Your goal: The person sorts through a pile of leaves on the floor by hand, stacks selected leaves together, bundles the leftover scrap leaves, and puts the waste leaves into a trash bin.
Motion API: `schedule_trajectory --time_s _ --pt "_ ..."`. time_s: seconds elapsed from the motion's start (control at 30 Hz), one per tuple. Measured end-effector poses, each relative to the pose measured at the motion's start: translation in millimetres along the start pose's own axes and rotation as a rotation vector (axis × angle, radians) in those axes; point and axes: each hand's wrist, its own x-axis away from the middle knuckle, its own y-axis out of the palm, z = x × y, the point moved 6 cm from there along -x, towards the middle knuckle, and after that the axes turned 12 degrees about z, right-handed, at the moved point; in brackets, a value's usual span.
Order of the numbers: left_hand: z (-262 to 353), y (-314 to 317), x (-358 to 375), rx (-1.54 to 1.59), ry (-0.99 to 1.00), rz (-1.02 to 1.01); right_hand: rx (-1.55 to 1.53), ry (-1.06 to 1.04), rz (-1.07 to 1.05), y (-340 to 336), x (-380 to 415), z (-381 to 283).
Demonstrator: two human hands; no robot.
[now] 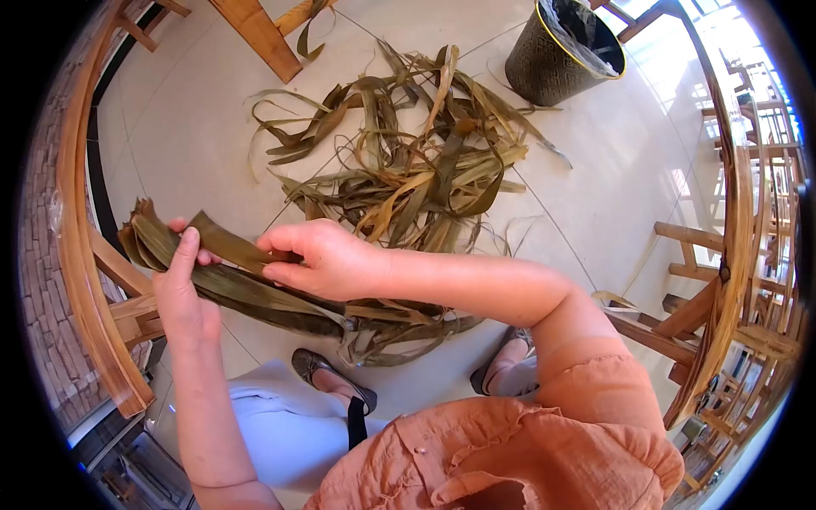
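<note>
My left hand (180, 276) is closed around a bundle of long, brownish-green dried leaves (263, 299), whose stem ends stick out past the fingers at the left. One broad leaf (229, 244) stretches between my two hands. Its left end is under my left thumb, while my right hand (327, 257) pinches it farther right, with fingertips partly hidden. The bundle's frayed tips (387, 336) hang to the right, above my shoes. On the floor beyond lies a loose, tangled heap of similar leaves and strips (416, 183).
A dark patterned bin (548, 68) with a yellow rim and a plastic liner stands beyond the heap. Wooden furniture (85, 280) runs along the left, and more wooden frames (722, 280) line the right. A wooden leg (259, 38) juts in at the top.
</note>
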Motion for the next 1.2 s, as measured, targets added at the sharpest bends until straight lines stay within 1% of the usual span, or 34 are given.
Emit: schedule_trajectory --time_s 0.07,0.17,0.2,0.23,0.3,0.37,0.4,0.43,0.5,0.57,0.67,0.77,0.8,0.83,0.87,0.9,0.93,0.97,1.03,1.13,1.2 --pt "1.7 -5.1 -5.1 0.011 0.022 0.034 -0.015 0.023 -0.026 -0.1 1.4 9.4" --pt "2.2 -7.4 -5.7 0.014 0.041 0.075 -0.098 0.143 -0.034 -11.5 -2.1 17.9" --pt "1.6 -5.8 -4.4 -0.008 0.033 0.071 -0.125 0.231 -0.040 -18.0 -3.6 18.5" --pt "1.4 -3.1 -1.8 -0.030 0.025 0.067 -0.140 0.248 -0.044 -22.2 -5.0 23.8" --pt "1.4 -2.7 0.3 -0.106 0.001 0.042 0.004 0.342 -0.101 -43.7 -11.7 37.5" --pt "-2.5 -2.0 2.3 -0.193 -0.032 -0.004 0.284 0.284 0.051 -89.8 -23.8 70.1" --pt "-2.4 0.5 4.4 -0.231 -0.035 -0.020 0.540 0.170 0.205 -122.4 -25.9 102.0" --pt "0.6 3.9 8.3 -0.252 -0.017 -0.035 0.763 0.231 0.229 -150.1 -23.2 118.3" --pt "7.0 8.0 14.8 -0.300 0.019 -0.061 1.039 0.376 0.103 -187.1 -3.5 154.2" --pt "9.6 6.2 14.6 -0.297 0.061 -0.094 1.116 0.598 -0.149 -186.2 27.3 162.8" --pt "10.2 7.1 17.2 -0.276 0.105 -0.124 1.413 0.502 -0.347 -178.0 62.2 184.3" --pt "17.5 11.1 16.4 -0.242 0.155 -0.128 1.290 0.337 -0.072 -190.8 42.0 187.2" --pt "17.6 10.2 17.5 -0.231 0.164 -0.120 1.149 0.205 -0.003 -195.3 28.2 179.5" --pt "15.9 9.4 17.8 -0.222 0.158 -0.121 0.882 0.073 0.077 -196.7 14.6 150.4" --pt "15.0 9.5 17.2 -0.210 0.156 -0.123 0.703 0.190 0.099 -198.1 -0.9 128.1" --pt "15.8 9.7 16.4 -0.194 0.160 -0.126 0.426 0.419 0.137 -201.7 -10.1 113.9" --pt "12.8 8.8 15.1 -0.175 0.134 -0.132 0.289 0.419 0.179 -198.6 -19.9 76.6" --pt "11.6 9.0 15.1 -0.173 0.124 -0.137 0.021 0.356 0.216 -195.6 -29.3 58.5" --pt "12.1 11.9 16.1 -0.168 0.117 -0.144 -0.306 0.331 0.145 -189.8 -38.5 34.9" --pt "17.4 13.2 18.1 -0.146 0.119 -0.134 -0.567 0.329 0.050 -173.0 -37.7 10.9" --pt "21.3 11.6 18.3 -0.128 0.125 -0.130 -0.489 0.388 0.038 -174.2 -33.9 29.7"
